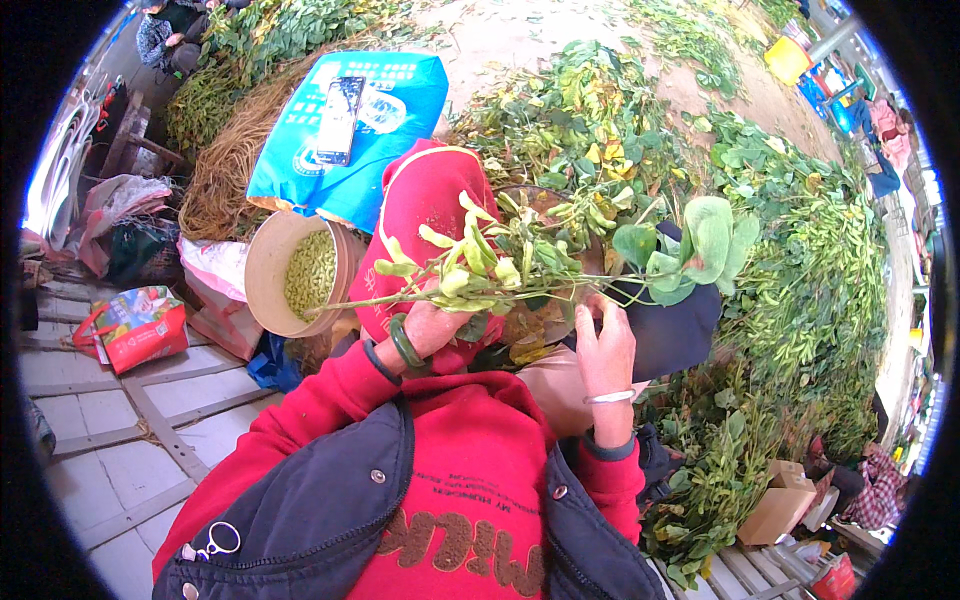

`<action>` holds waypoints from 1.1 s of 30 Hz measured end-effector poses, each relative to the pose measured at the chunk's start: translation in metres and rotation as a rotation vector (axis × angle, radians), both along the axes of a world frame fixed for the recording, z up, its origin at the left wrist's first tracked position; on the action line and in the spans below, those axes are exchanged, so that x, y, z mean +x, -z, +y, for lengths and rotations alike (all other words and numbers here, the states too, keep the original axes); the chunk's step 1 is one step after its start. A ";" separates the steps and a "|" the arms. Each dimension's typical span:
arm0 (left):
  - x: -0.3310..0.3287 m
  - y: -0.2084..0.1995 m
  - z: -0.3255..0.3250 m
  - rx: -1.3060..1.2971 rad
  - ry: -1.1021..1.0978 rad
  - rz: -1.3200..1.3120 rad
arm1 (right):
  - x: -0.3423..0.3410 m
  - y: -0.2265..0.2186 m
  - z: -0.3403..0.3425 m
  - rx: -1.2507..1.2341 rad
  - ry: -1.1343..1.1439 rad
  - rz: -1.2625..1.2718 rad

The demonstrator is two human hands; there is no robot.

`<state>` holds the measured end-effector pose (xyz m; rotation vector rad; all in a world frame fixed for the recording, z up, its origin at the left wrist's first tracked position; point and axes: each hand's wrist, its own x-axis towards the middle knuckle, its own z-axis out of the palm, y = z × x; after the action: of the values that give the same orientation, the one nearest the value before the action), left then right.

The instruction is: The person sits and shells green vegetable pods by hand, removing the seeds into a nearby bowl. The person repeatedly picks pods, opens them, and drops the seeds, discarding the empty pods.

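Observation:
A bean plant [475,270] with plump green pods and broad leaves lies across in front of me, its bare stem end pointing left. My left hand [440,325], with a green bangle at the wrist, is closed around the stem near that end. Toward the leafy end, my right hand [607,350], wearing a silver bracelet, has its fingers pinched at the stem; the exact spot between the fingertips is hard to see. Left of my knee, a pale bucket [262,262] leans toward me, with shelled green beans [311,272] inside.
A blue sack [410,90] with a phone [340,120] on top lies beyond the bucket. Heaped bean plants [800,290] spread along the right. A red bag [135,330] sits at left, a cardboard box [778,510] at lower right. Another person [170,40] is at the far left.

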<state>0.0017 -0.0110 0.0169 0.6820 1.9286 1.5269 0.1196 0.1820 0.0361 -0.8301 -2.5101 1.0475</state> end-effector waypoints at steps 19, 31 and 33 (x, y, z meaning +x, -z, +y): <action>0.000 0.008 0.012 0.176 0.133 0.048 | -0.025 -0.048 -0.054 0.123 -0.385 0.154; 0.006 -0.006 0.012 0.244 0.058 0.065 | -0.024 -0.040 -0.043 -0.093 -0.304 0.354; 0.003 -0.010 0.009 0.163 0.141 0.119 | -0.024 -0.040 -0.037 -0.053 -0.328 0.370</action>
<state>0.0049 -0.0017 0.0269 0.9790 1.8112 1.5972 0.0954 0.1452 0.0763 -0.2067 -2.3466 1.2417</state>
